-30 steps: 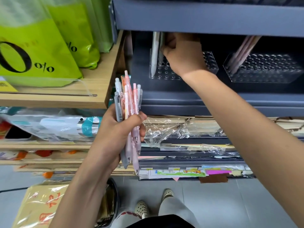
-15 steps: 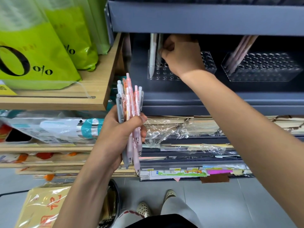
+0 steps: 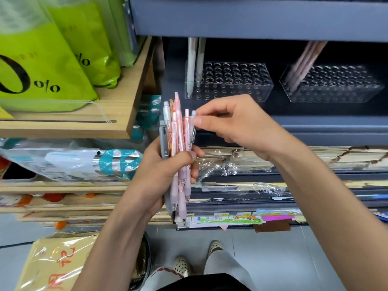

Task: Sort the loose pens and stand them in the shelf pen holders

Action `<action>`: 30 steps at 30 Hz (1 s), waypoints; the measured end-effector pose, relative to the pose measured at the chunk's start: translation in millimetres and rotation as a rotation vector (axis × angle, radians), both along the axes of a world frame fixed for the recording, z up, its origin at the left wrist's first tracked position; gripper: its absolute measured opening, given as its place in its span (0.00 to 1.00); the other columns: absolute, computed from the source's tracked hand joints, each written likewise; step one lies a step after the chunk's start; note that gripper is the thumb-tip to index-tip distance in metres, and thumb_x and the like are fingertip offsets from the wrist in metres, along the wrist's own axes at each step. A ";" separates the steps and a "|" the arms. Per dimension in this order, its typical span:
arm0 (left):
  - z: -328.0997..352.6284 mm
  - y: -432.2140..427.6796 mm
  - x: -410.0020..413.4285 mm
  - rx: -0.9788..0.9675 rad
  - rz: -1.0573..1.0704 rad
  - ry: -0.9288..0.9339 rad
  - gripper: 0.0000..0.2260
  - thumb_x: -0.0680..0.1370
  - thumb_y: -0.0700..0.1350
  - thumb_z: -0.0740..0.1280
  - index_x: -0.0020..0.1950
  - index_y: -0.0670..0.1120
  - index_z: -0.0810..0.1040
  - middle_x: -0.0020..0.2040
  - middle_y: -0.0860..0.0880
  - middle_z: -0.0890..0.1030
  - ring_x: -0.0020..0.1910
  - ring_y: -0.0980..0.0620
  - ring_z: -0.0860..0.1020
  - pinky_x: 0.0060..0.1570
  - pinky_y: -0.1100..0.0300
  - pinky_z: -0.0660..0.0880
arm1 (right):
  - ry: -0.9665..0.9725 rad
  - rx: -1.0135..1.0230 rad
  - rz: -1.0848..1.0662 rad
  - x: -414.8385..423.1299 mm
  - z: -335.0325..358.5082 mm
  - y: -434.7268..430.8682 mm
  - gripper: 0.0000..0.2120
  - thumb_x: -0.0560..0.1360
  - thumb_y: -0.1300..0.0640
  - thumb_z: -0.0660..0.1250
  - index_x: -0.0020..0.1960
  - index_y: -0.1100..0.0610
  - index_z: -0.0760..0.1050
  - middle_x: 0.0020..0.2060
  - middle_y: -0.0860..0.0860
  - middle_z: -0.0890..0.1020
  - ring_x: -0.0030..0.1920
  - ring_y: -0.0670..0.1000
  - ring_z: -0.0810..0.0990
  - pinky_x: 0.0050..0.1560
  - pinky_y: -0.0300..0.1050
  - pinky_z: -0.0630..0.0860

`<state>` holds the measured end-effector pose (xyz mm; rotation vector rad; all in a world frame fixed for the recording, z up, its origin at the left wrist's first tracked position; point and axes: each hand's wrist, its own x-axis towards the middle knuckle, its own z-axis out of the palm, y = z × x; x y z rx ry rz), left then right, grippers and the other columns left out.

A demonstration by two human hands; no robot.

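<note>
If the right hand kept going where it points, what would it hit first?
The pale grey pen at the right edge of the bundle in the left hand; the right hand seems to pinch it.

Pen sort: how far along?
Done: two white pens stand in the left clear holder, several pink pens lean in the right clear holder. In hand: left hand grips a pen bundle; right hand pinches its rightmost pen. Left: the whole bundle; most holder holes are empty.
</note>
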<state>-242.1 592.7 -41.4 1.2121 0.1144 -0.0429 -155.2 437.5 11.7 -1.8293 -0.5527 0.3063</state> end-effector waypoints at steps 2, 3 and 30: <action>-0.4 -4.3 -0.1 -0.027 0.001 0.009 0.14 0.70 0.35 0.66 0.56 0.41 0.75 0.41 0.42 0.83 0.28 0.48 0.77 0.28 0.58 0.75 | 0.082 0.036 0.011 -0.6 -3.1 -2.4 0.03 0.74 0.61 0.72 0.46 0.60 0.82 0.26 0.42 0.76 0.25 0.41 0.66 0.24 0.31 0.59; -0.4 -6.2 -0.3 -0.043 0.006 0.016 0.13 0.70 0.36 0.66 0.54 0.42 0.76 0.42 0.42 0.84 0.29 0.47 0.78 0.28 0.57 0.76 | 0.120 0.051 0.009 -0.1 -4.7 -3.8 0.02 0.74 0.60 0.72 0.45 0.58 0.82 0.26 0.44 0.75 0.26 0.45 0.64 0.23 0.36 0.57; -9.7 -15.4 -1.7 -0.076 0.349 0.179 0.12 0.76 0.35 0.66 0.58 0.35 0.75 0.35 0.49 0.83 0.29 0.52 0.81 0.27 0.59 0.76 | -0.276 0.656 -0.544 26.3 20.6 -21.3 0.03 0.75 0.66 0.68 0.48 0.62 0.77 0.42 0.55 0.85 0.47 0.58 0.85 0.47 0.49 0.82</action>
